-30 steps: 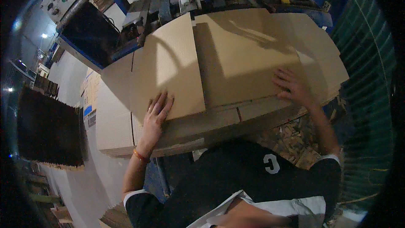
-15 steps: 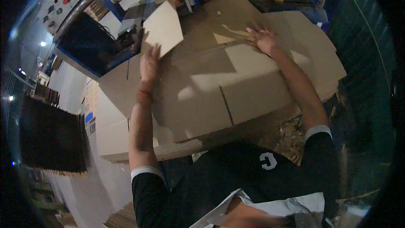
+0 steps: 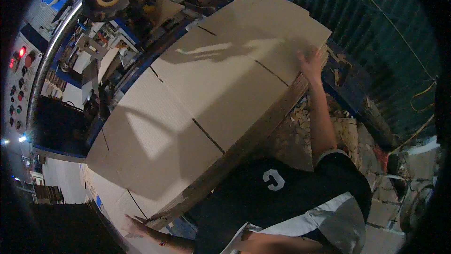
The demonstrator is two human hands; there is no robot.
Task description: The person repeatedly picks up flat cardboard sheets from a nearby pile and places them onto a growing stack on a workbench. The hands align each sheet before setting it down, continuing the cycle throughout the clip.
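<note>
Brown cardboard sheets [image 3: 211, 108], slotted and creased, are stacked flat before a blue-framed machine [image 3: 89, 85]. Right end, near edge: touched by the right hand [image 3: 312, 68], thumb and fingers spread apart. Left end, near corner: apparently met by the left hand [image 3: 135, 226], too dim and blurred for its fingers to be told clamped or loose. Scraps [image 3: 346, 134] are strewn beside the right forearm [image 3: 322, 117]. Panel [image 3: 19, 99], red-lit, is mounted far left.

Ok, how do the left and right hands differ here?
The left hand is low in the picture, by the left end of the cardboard stack; the right hand is higher, at its right end. The left hand's wrist wears a band; the right hand's looks bare. Both are ungloved.
</note>
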